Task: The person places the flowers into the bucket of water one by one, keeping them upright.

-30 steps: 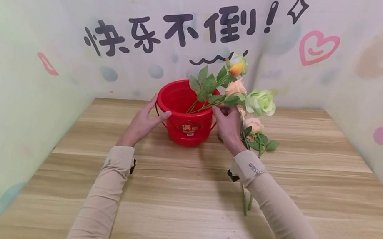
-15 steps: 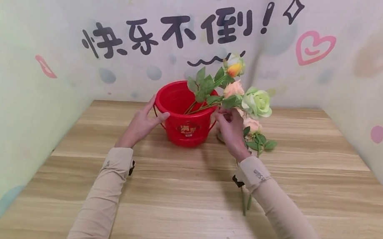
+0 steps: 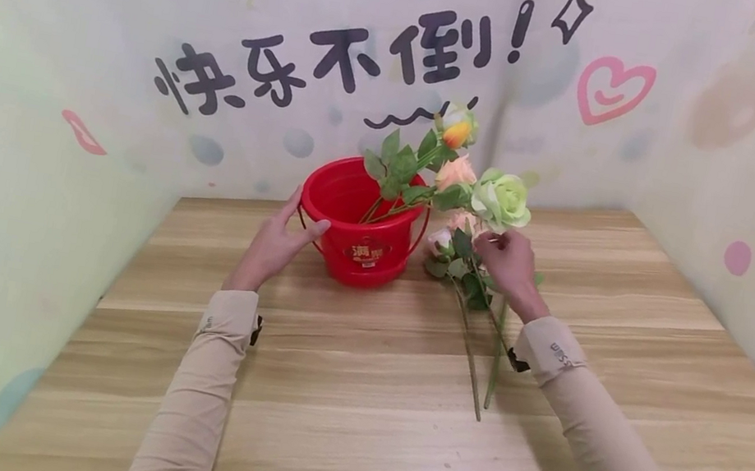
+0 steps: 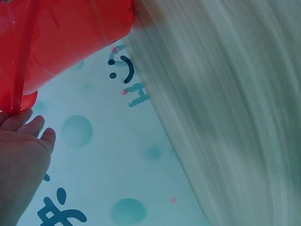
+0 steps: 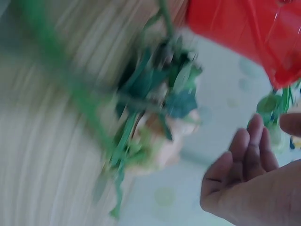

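A red plastic bucket (image 3: pixel 364 225) stands near the back of the table. Leafy artificial roses lean out over its right rim: a green rose (image 3: pixel 502 198), a peach rose (image 3: pixel 457 172) and a white-and-orange bloom (image 3: pixel 458 131). My left hand (image 3: pixel 270 247) touches the bucket's left side, thumb stretched toward the front rim; its fingertips meet the rim by the handle in the left wrist view. Right of the bucket, my right hand (image 3: pixel 510 268) is just below the green rose, over loose roses (image 3: pixel 465 224) on the table. Its fingers bend loosely around nothing in the right wrist view.
Long stems (image 3: pixel 470 351) of the loose roses reach toward the front of the wooden table (image 3: pixel 345 430). Behind the bucket rises a printed wall (image 3: pixel 346 64) with dark lettering; side walls close in left and right. The bucket's thin red handle (image 3: pixel 421 230) hangs at its side.
My right hand has left the bucket's right rim and moved right, uncovering the loose roses beside the bucket. My left hand stays at the bucket. The view has shifted slightly.
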A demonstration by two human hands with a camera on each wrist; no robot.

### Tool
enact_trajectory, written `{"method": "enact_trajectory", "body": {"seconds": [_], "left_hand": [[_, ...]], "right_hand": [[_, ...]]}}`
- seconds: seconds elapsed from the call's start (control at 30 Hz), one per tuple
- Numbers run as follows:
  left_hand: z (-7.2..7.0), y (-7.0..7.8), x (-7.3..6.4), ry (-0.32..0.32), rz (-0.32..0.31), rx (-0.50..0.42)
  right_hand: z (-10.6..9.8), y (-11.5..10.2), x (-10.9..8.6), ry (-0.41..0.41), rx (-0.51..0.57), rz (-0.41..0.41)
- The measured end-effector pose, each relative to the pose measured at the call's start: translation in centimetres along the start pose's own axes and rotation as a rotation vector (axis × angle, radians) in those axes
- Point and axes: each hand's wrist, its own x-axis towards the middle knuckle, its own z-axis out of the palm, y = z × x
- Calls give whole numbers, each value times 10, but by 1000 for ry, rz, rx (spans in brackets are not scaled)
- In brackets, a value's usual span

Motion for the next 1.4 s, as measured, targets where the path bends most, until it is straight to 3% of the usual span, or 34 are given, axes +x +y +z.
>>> {"method": "enact_trajectory", "body": {"seconds": [0.3,0.77,1.4], "left_hand": [[0,0,1,3,12,7],[-1,0,1,-3,12,28],[-2,0,1,2,-10,31]], "right_hand": [[-30,24,-1,-157,-135,89],[-36,40,1,-341,-76,187],[-23,45,17,-376,-141,152]]}}
